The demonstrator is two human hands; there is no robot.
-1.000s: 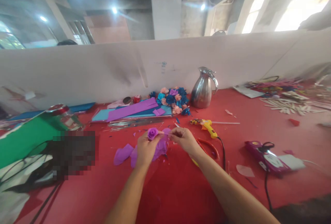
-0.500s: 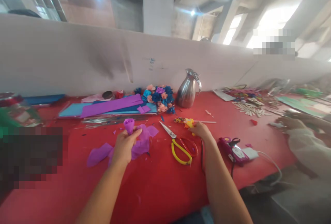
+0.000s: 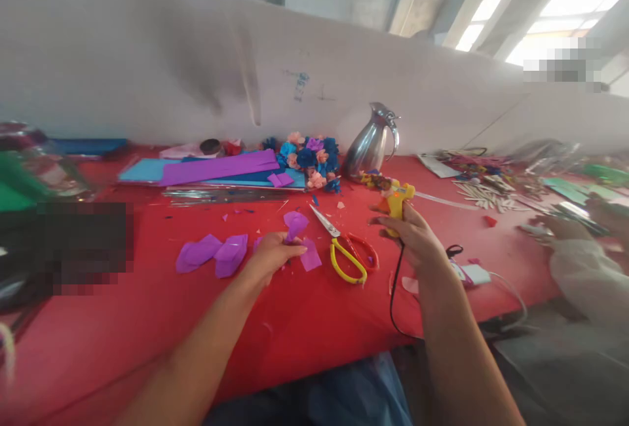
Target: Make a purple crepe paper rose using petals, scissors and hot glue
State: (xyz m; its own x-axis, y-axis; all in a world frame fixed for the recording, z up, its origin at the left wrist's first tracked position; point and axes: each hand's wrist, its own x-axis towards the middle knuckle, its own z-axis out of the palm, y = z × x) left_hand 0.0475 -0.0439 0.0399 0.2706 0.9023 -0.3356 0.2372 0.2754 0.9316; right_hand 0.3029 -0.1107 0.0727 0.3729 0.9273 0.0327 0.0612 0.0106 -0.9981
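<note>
My left hand (image 3: 276, 254) pinches a rolled purple crepe paper piece (image 3: 295, 224) between thumb and fingers. Loose purple paper petals (image 3: 230, 254) lie on the red table to its left, and another petal lies just right of the fingertips. In my right hand (image 3: 415, 232) is a yellow hot glue gun (image 3: 397, 202), raised off the table, its nozzle pointing left and a clear glue stick coming out of the back. A black cord hangs from its handle. Between my hands, scissors (image 3: 339, 242) with one yellow and one red handle lie slightly open.
Behind are stacked purple and blue paper sheets (image 3: 216, 167), a cluster of paper flowers (image 3: 309, 158) and a steel jug (image 3: 371, 141). A power strip with a white plug (image 3: 474, 274) sits right of my forearm. Further right, a co-worker's sleeve (image 3: 580, 269) reaches over the table.
My right hand has lifted the glue gun from the table and brought it nearer. My left hand has moved right with the purple paper, leaving petals behind. The view has tilted down.
</note>
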